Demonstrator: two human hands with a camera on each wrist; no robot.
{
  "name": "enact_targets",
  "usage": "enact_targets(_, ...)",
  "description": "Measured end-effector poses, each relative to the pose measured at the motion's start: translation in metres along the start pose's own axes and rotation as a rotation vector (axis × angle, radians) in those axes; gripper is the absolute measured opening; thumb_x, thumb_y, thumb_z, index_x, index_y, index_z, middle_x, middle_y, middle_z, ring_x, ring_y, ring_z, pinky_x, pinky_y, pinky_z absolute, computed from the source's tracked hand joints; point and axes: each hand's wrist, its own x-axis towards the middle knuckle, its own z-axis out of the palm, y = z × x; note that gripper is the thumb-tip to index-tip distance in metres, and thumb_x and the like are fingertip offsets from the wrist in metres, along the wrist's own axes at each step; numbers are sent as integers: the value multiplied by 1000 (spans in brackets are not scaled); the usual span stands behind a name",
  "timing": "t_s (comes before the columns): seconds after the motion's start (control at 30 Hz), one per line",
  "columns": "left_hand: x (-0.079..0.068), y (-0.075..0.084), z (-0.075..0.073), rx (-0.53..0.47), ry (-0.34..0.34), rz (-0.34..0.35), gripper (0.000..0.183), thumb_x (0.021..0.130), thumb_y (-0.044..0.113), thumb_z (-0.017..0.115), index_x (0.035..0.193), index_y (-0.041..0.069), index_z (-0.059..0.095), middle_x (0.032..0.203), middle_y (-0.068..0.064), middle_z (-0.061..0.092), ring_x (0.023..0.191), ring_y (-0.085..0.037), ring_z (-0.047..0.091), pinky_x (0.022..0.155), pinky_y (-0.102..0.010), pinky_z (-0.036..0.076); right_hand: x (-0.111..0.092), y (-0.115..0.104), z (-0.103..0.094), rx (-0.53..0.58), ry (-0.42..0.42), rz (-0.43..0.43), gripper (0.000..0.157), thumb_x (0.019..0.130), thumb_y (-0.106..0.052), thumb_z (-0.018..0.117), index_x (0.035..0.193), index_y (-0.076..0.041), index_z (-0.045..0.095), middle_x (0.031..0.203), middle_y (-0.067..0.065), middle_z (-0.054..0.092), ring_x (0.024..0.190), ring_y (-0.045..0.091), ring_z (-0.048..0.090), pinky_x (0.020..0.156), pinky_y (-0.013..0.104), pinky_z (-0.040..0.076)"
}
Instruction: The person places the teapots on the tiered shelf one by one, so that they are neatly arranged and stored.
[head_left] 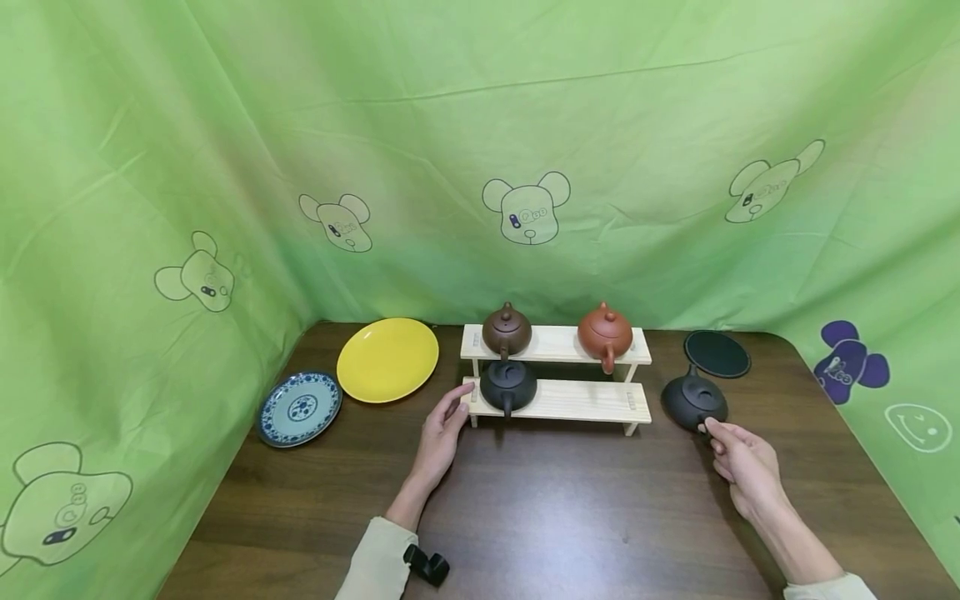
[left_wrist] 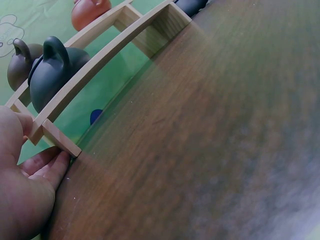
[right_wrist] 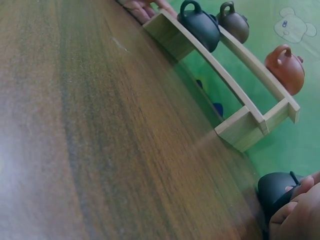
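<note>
My right hand (head_left: 746,467) pinches the handle of a black teapot (head_left: 693,402) at the right of the table, its spout facing away. My left hand (head_left: 441,437) holds the left end of a two-step wooden stand (head_left: 577,400), fingers around the lower shelf's end and beside its leg. Close to those fingers, another black teapot (head_left: 508,385) sits on the lower shelf, handle toward me. The upper shelf bears a dark brown teapot (head_left: 507,330) at its left and a reddish-brown teapot (head_left: 605,332) at its right.
Behind the right-hand teapot lies a dark round mat (head_left: 717,353). To the left are a yellow plate (head_left: 387,360) and a blue-and-white patterned plate (head_left: 300,408). A green cloth (head_left: 420,150) with printed bear heads surrounds the brown wooden table (head_left: 555,517) at the back and sides.
</note>
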Motion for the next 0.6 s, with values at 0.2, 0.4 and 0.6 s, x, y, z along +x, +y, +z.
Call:
enact_targets(0.2, -1, 3, -1, 2, 4, -5, 35, 115, 26, 64, 148, 32, 70, 156, 8, 65, 149, -21, 55, 113, -26, 48, -2, 2, 0, 7, -1, -15, 37, 113, -14, 65, 80, -20, 80, 66, -13, 52, 48, 3, 26, 54, 34, 10)
enact_targets(0.4, -2, 5, 0, 5, 0, -13, 35, 115, 27, 64, 148, 33, 70, 156, 9, 66, 147, -21, 57, 111, -27, 49, -6, 3, -1, 11, -4, -30, 36, 113, -14, 66, 80, -19, 81, 67, -12, 53, 50, 4, 24, 54, 33, 11)
enact_targets(0.6, -1, 5, 0, 6, 3, -26, 35, 115, 26, 63, 148, 35, 70, 156, 10, 65, 151, -18, 53, 116, -27, 46, -12, 1, 3, 30, -20, -78, 34, 113, -12, 66, 83, -18, 81, 67, -12, 52, 53, 10, 17, 53, 35, 9)
